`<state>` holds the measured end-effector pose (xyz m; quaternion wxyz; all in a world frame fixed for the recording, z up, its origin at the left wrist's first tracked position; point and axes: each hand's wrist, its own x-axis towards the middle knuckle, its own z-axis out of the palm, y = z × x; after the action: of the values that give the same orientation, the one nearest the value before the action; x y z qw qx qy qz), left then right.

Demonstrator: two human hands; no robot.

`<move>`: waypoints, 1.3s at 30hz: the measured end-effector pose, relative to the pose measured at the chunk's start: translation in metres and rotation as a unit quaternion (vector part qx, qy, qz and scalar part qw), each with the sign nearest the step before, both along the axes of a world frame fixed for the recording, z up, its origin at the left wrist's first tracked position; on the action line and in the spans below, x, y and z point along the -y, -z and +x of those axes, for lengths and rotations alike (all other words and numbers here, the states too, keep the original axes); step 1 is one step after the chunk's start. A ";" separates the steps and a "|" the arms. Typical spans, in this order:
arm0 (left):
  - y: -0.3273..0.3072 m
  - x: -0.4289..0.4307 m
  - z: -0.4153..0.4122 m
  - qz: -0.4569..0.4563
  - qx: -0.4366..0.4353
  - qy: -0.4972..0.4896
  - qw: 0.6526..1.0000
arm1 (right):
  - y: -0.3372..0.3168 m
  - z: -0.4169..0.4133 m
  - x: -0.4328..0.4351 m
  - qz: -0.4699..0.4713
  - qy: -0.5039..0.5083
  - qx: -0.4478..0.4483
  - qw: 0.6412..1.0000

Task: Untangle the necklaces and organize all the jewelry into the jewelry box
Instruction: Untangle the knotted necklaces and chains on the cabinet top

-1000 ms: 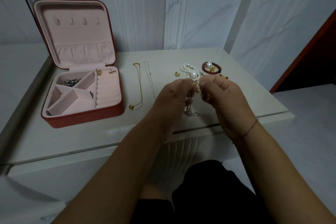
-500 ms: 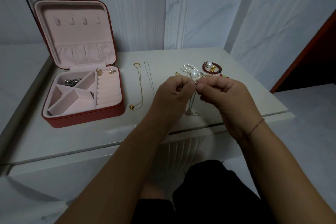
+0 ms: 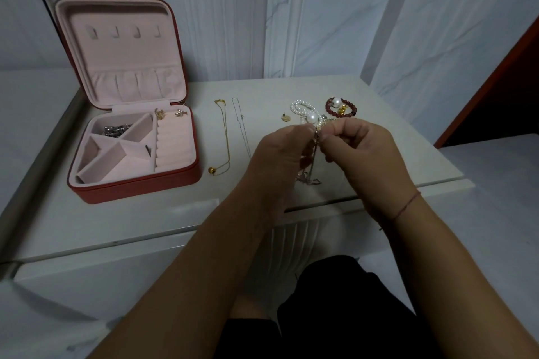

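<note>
Against half a second earlier little has moved: the left hand (image 3: 280,154) and the right hand (image 3: 361,151) stay raised just above the white surface (image 3: 145,218) with fingertips meeting, and the pinch point has drifted only slightly toward three o'clock; a second ago the fists sat a touch lower. Both hands have fingers curled and pinch the top of the tangled silver chain necklace (image 3: 309,181), which hangs between them, its lower loops on the surface near the front edge. Everything else lies where it was. At ten o'clock from the hands stands the red square jewellery box (image 3: 137,186), its pink-lined lid upright; a cluster of silver pieces (image 3: 115,130) lies in its rear left compartment, and two small earrings (image 3: 159,114) sit above the ring rolls. Between box and hands lie a gold chain necklace with a round pendant (image 3: 226,140) and, just beside it toward three o'clock, a thin silver chain (image 3: 242,128), both stretched straight. At twelve o'clock from the hands are a small gold disc (image 3: 284,118), a white pearl strand (image 3: 303,108) and a dark red bead bracelet (image 3: 329,108) carrying a pearl and a gold charm; the knuckles hide their near parts. A thin red string (image 3: 405,205) circles the right wrist.
</note>
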<state>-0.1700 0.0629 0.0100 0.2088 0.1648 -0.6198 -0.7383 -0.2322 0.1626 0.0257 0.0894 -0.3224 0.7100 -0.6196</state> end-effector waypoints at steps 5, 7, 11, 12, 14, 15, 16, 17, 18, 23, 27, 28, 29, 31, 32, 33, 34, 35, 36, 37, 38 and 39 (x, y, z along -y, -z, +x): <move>-0.003 0.006 0.002 0.141 -0.017 0.025 0.990 | 0.000 -0.004 -0.002 -0.008 0.041 -0.020 0.999; -0.001 0.012 0.004 0.161 -0.014 0.002 0.987 | 0.000 -0.007 -0.005 -0.026 0.055 -0.007 0.998; 0.000 0.009 0.007 0.023 0.046 -0.044 0.998 | 0.003 -0.009 -0.005 -0.041 0.026 0.009 0.999; 0.001 0.007 0.007 -0.020 0.052 -0.055 0.997 | 0.004 -0.009 -0.004 -0.041 0.018 0.010 0.999; 0.002 0.007 0.005 -0.099 0.028 -0.094 0.990 | 0.005 -0.010 -0.004 -0.043 0.010 0.011 0.999; 0.001 0.007 0.005 -0.135 0.008 -0.113 0.984 | 0.005 -0.011 -0.004 -0.044 0.008 0.008 0.999; 0.000 0.007 0.006 -0.166 -0.013 -0.122 0.978 | 0.005 -0.011 -0.004 -0.044 0.005 0.002 0.999; -0.001 0.006 0.007 -0.195 -0.029 -0.121 0.973 | 0.005 -0.011 -0.004 -0.044 0.003 -0.003 0.999; -0.001 0.006 0.007 -0.225 -0.043 -0.115 0.967 | 0.004 -0.010 -0.004 -0.045 0.000 -0.006 0.999; 0.001 0.007 0.006 -0.326 -0.082 -0.090 0.938 | 0.004 -0.011 -0.004 -0.040 -0.017 -0.016 0.999; 0.001 0.009 0.005 -0.349 -0.092 -0.076 0.930 | 0.005 -0.011 -0.006 -0.032 -0.037 -0.005 0.999; 0.001 0.009 0.005 -0.348 -0.090 -0.073 0.930 | 0.004 -0.011 -0.006 -0.031 -0.040 -0.007 0.999; 0.001 0.009 0.004 -0.342 -0.084 -0.069 0.933 | 0.004 -0.011 -0.006 -0.027 -0.042 -0.009 0.999; 0.001 0.008 0.004 -0.306 -0.068 -0.050 0.948 | 0.003 -0.012 -0.005 -0.013 -0.046 -0.016 0.999; 0.000 0.007 0.004 -0.280 -0.063 -0.036 0.957 | 0.003 -0.012 -0.005 -0.005 -0.048 -0.019 0.999; -0.001 0.006 0.004 -0.257 -0.063 -0.024 0.964 | 0.004 -0.012 -0.005 -0.001 -0.050 -0.021 0.999; -0.002 0.005 0.004 -0.238 -0.067 -0.015 0.969 | 0.004 -0.012 -0.005 0.001 -0.050 -0.018 0.999; -0.002 0.005 0.004 -0.226 -0.072 -0.011 0.971 | 0.004 -0.012 -0.004 -0.001 -0.049 -0.013 0.999; -0.003 0.005 0.004 -0.220 -0.077 -0.012 0.972 | 0.004 -0.011 -0.004 -0.006 -0.048 -0.006 0.999; -0.003 0.005 0.004 -0.215 -0.082 -0.016 0.973 | 0.004 -0.011 -0.004 -0.012 -0.044 -0.002 0.999; -0.003 0.005 0.004 -0.207 -0.085 -0.019 0.974 | 0.004 -0.011 -0.004 -0.015 -0.042 0.000 0.999; -0.002 0.005 0.004 -0.196 -0.088 -0.019 0.976 | 0.004 -0.010 -0.004 -0.016 -0.040 0.000 0.999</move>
<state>-0.1662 0.0577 0.0124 0.3048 0.0667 -0.7284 -0.6100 -0.2425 0.1671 0.0219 0.1088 -0.3515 0.6866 -0.6271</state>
